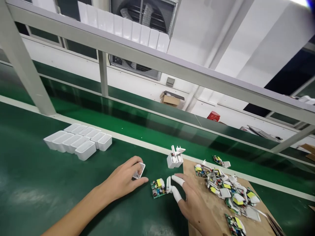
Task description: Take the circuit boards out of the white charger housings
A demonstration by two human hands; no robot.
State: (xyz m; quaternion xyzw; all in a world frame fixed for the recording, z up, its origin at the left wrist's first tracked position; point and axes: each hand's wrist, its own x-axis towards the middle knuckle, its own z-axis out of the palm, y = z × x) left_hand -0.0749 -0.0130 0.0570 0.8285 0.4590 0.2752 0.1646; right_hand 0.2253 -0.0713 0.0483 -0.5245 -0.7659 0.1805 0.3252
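Observation:
My left hand [125, 178] is closed around a small white plastic case [140, 171], its open end facing up and right and the thumb standing off to the side. To the right is a circuit board [158, 188] crowded with parts and yellow tape, with a white end cap [168, 184] at its right end. My right hand [193, 203], white covers on thumb and forefinger, has those two fingertips at the cap, seemingly gripping it. Beyond the hands, two upright white cases [175, 161] hold white pieces with plug pins.
Several white cases [82, 144] stand in rows at the left. Brown cardboard [197, 186] carries a pile of circuit boards [228, 188] at the right; a single board [218, 160] lies beyond it. A pale rail [157, 60] crosses above the green bench [44, 186].

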